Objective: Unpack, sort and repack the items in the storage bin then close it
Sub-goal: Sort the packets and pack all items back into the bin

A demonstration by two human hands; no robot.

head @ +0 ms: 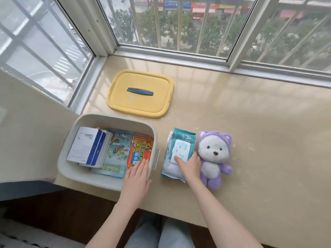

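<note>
The right hand (189,164) lies on the near end of the wet-wipes pack (177,140), fingers bent over its soft wrapper and thumb on the white flip lid; it seems to be taking hold. The wrapper is slack, so a lift by this one end could let the far end sag and slip, or the thumb could pop the flap open. The purple plush toy (215,151) touches the outer side of this hand and may be knocked as the pack comes up.

Just to the inner side of the grip stands the open storage bin (114,118). The left hand (137,173) rests on its nearest corner, fingers straight, holding nothing. Inside are an orange packet (141,149) closest to the grip, then a map-printed booklet (118,149), then white-and-blue boxes (86,145). The space left looks tight for the pack. The yellow lid (141,104) lies beyond the bin, well apart from the grip.
</note>
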